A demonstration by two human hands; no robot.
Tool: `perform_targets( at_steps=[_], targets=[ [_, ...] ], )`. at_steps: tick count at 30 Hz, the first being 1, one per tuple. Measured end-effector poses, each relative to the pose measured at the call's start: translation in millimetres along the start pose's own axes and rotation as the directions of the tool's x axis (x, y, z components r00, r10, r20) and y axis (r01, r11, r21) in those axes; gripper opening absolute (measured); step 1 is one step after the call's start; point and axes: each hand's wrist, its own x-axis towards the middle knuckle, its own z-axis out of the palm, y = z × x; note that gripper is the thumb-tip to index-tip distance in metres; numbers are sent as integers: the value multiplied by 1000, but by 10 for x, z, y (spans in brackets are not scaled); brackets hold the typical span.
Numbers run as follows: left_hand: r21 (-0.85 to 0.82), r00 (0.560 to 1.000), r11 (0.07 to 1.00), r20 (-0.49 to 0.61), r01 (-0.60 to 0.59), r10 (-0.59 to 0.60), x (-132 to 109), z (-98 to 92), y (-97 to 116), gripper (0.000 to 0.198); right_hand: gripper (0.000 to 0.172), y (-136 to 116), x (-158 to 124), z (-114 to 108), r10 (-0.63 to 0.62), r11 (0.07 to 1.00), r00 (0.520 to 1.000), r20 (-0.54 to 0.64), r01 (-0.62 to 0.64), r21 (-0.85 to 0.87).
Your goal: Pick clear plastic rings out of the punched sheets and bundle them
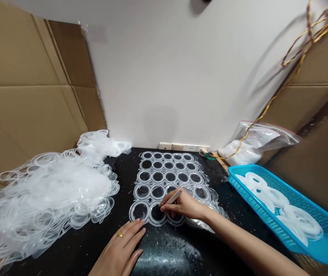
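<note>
Both hands (120, 245) (184, 205) on clear ring sheet (151, 176), right pinching white stick (174, 197)

Cardboard sheets (22, 115) flank a white wall (164, 76) (gold wire (279, 93) dangling).

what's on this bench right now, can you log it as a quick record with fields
right hand: pinches a pale flat stick over a clear plastic ring sheet
left hand: open, fingertips at the sheet's near edge
surface: black speckled table
left of sheet: heap of clear plastic rings
right of sheet: blue plastic basket holding white rings
behind: zip bag, wall sockets, yellow cable
sides: cardboard sheets
</note>
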Motion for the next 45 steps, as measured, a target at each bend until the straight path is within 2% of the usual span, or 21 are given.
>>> perform_targets(
  at_steps=[2,5,9,13,17,22,26,29,31,34,38,42,45],
  targets=[
    [23,1000,1000,0,-7,7,-43,25,21,45,35,9,68,41,22,999,999,28,-21,-44],
    [31,1000,999,-8,22,-22,-51,45,42,41,33,-21,116,71,37,997,999,5,-37,-65],
    [24,999,999,-22,38,-37,-75,62,47,38,33,-125,155,212,62,996,997,-49,-59,62],
    [10,999,999,-36,39,-38,-106,75,52,37,37,-168,217,455,61,985,998,-4,-60,164],
    [-19,997,999,-69,41,-42,-89,58,76,38,37,-106,256,604,59,983,998,4,-59,173],
    [-78,982,994,-167,73,-86,-43,16,117,31,35,-23,276,655,48,990,999,11,-49,131],
    [-78,980,995,-180,67,-81,-31,6,125,29,31,20,286,677,33,993,999,-6,-32,110],
    [-84,980,994,-179,68,-82,-27,9,121,28,24,25,271,696,-35,999,999,-40,35,12],
    [-93,982,993,-170,72,-87,-27,13,116,28,20,6,244,713,-97,989,993,-61,89,-118],
    [-90,988,993,-127,76,-87,-38,23,105,30,16,-41,184,748,-210,907,976,-51,175,-382],
    [-75,994,994,-68,78,-83,-70,41,87,35,21,-71,117,791,-379,666,923,64,320,-674],
    [-75,996,994,-42,81,-84,-92,44,72,37,22,-64,133,761,-504,435,843,191,438,-786],
    [-92,996,992,-35,84,-88,-93,41,64,37,23,-83,218,680,-515,350,820,251,468,-811]
  ],
)
